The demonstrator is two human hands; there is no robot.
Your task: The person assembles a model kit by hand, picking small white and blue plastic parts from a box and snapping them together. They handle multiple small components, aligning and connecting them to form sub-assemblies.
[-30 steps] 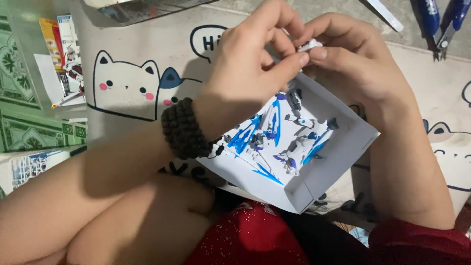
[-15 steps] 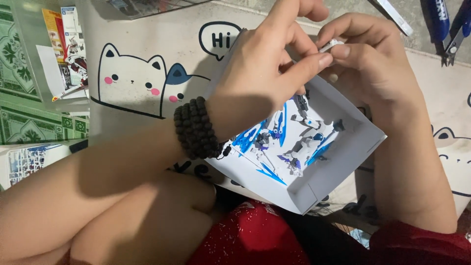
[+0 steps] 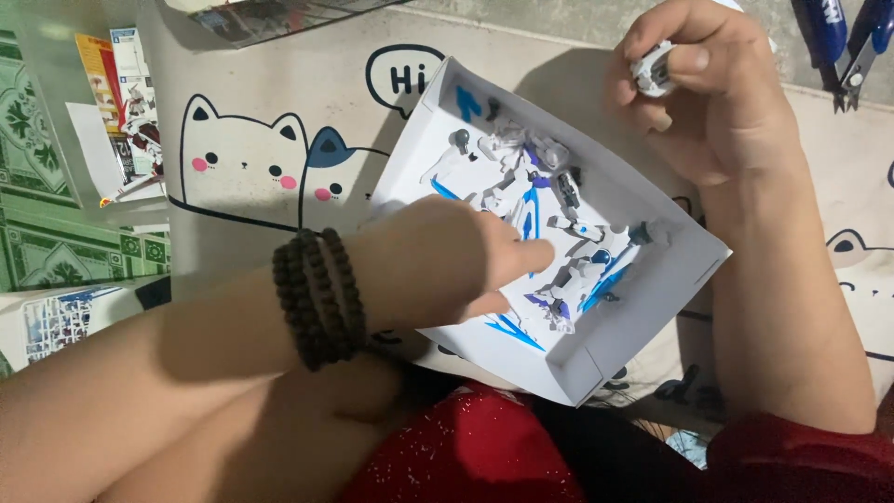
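left hand (image 3: 447,265) reaching, fingers loose, into shallow white cardboard tray (image 3: 643,321) of small blue-and-white plastic parts (image 3: 549,224); right hand (image 3: 708,84) pinching small white plastic piece (image 3: 652,73).

both forearms are bare, no sleeves in sight. the left wrist wears a dark beaded bracelet (image 3: 318,298), wound round in three or four rows of small round beads. down at the lap there's sparkly red fabric (image 3: 484,456), and a red sleeve edge (image 3: 801,452) by the right elbow.

Matt white cardboard tray (image 3: 605,359), glossy plastic model parts (image 3: 549,200) (blue, white, grey), dark beaded bracelet (image 3: 318,296)
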